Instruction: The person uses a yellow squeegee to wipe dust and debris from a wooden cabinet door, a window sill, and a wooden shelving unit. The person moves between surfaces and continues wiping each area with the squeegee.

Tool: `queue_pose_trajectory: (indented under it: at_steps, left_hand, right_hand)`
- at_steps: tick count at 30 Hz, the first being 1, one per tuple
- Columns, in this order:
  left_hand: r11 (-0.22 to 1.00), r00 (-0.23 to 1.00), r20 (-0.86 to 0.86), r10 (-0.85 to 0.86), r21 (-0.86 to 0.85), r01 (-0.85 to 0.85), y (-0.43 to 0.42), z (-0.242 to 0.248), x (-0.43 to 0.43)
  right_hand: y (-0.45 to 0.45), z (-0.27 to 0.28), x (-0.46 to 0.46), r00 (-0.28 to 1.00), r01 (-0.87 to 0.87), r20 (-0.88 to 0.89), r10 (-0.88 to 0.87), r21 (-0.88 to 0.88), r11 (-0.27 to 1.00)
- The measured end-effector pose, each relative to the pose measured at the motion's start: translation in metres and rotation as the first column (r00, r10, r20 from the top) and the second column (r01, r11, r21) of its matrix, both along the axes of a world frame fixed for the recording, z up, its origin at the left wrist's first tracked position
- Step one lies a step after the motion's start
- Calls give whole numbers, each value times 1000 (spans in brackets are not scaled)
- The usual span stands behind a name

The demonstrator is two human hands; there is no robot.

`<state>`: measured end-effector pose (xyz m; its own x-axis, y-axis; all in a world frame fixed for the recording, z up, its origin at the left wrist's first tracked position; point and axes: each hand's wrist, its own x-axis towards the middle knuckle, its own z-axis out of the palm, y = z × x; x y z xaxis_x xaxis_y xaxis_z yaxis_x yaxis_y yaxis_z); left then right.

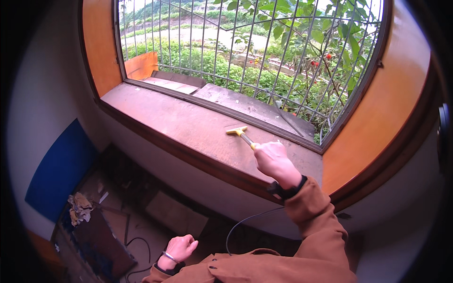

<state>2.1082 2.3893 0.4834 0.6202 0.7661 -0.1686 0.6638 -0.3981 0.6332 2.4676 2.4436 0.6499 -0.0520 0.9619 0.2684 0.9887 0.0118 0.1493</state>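
My right hand (pixel 274 161) grips the handle of a scraper (pixel 244 135) with a yellow head and a metal shaft. The scraper's wide head rests on or just above the dusty window sill (pixel 170 116), toward its right half; contact cannot be told for sure. Faint dark scratch lines show on the sill around the head. Down by my waist, my left hand (pixel 179 248) is loosely curled, apart from the sill, and no object shows in it. Its palm side is hidden.
Metal window bars (pixel 231 49) stand beyond the sill, with orange wooden side panels (pixel 375 106) framing it. A blue board (pixel 62 169) leans at the left wall. Crumpled paper (pixel 81 208) lies on a dark board (pixel 102 237) below. A dark cable (pixel 240 223) runs past my body.
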Motion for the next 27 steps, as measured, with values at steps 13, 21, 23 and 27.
queue_pose_trajectory:
  at_steps: [13,21,23,27]
  left_hand:
    - [1000,999,51,-6,22,5,-9,-3,-20]
    - [999,997,70,-44,23,42,-11,-2,-22]
    - [999,995,87,-41,9,40,-12,-3,-25]
    - [997,995,62,-80,-12,80,-11,-1,-23]
  right_hand:
    - [-41,11,-5,999,48,13,-48,-2,999]
    - [-46,11,-5,989,146,16,-145,-85,986]
    - [-66,11,-5,985,169,56,-163,-144,975]
    - [-57,-2,-7,991,130,27,-129,-15,991]
